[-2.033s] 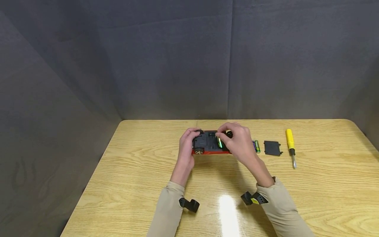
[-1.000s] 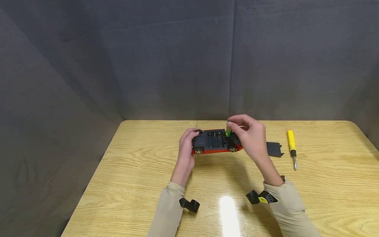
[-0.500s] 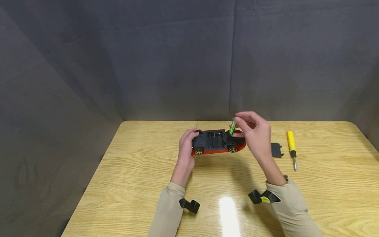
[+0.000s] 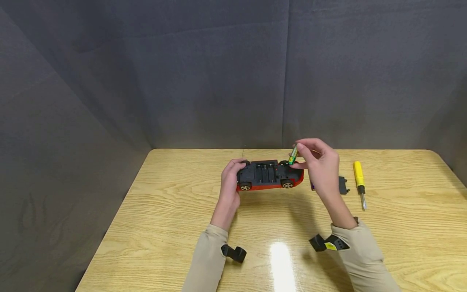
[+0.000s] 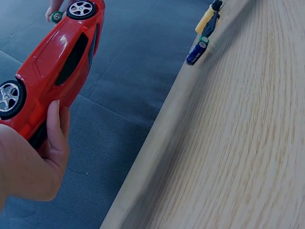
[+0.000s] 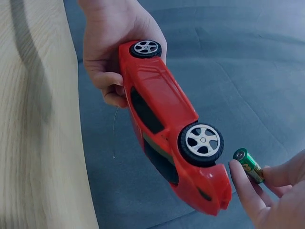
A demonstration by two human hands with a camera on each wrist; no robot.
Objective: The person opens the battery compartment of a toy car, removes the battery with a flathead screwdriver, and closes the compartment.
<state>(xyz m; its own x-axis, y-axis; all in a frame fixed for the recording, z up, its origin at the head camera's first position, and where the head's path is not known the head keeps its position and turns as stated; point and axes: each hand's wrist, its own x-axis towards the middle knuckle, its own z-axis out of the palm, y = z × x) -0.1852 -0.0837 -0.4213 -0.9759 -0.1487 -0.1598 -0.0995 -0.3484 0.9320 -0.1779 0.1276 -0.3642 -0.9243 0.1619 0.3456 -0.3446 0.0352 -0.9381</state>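
A red toy car [image 4: 249,173] is held upside down over the table, its black underside facing up. My left hand [image 4: 230,180] grips one end of it, thumb lying along the chassis. The battery compartment [image 4: 265,173] in the underside is uncovered, with bare slots and metal contacts showing. My right hand [image 4: 322,162] pinches a green battery [image 4: 293,155] between thumb and fingers, above the car's other end. In the right wrist view, that battery [image 6: 249,165] is apart from the car, beyond its front wheel.
Right of the car, a black battery cover [image 4: 343,185] lies partly hidden behind my right wrist. A yellow-handled screwdriver [image 4: 359,178] lies farther right. Loose batteries [image 5: 197,51] rest near the table's far edge in the left wrist view. Dark cloth [image 4: 211,81] hangs behind the table.
My right hand has lifted the green battery from the compartment and moved it rightward over the car's end. My left hand and the car have stayed nearly still.
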